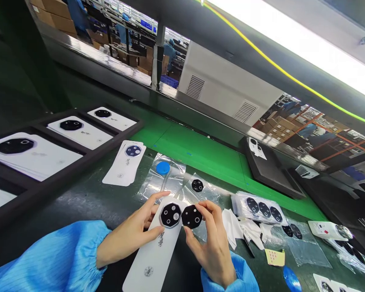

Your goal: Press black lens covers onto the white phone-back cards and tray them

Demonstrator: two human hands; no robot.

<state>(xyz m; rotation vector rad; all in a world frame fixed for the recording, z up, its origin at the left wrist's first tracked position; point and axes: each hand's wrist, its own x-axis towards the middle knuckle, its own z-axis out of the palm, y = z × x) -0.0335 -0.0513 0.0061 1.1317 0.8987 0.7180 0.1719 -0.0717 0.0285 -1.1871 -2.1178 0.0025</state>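
Observation:
My left hand point(140, 229) grips the upper part of a white phone-shaped panel point(153, 263), its thumb on the front face. An octagonal black camera plate point(170, 215) with round openings sits near the panel's top. Between the thumb and fingers of my right hand point(211, 239) is a separate black octagonal plate point(192, 216), held by its edge right beside the panel's top corner. Just beyond lie clear plastic bags, one with a blue disc point(163, 168), another with a black plate point(197, 185) on it.
At left, a dark tray point(88, 156) holds white panels; a panel stack point(124, 164) lies beside it. Toward the right are packaged black plates point(258, 209), white cloths point(232, 227), tweezers point(248, 246), a yellow note point(275, 257) and a white bottle point(328, 230). People in blue work in the background.

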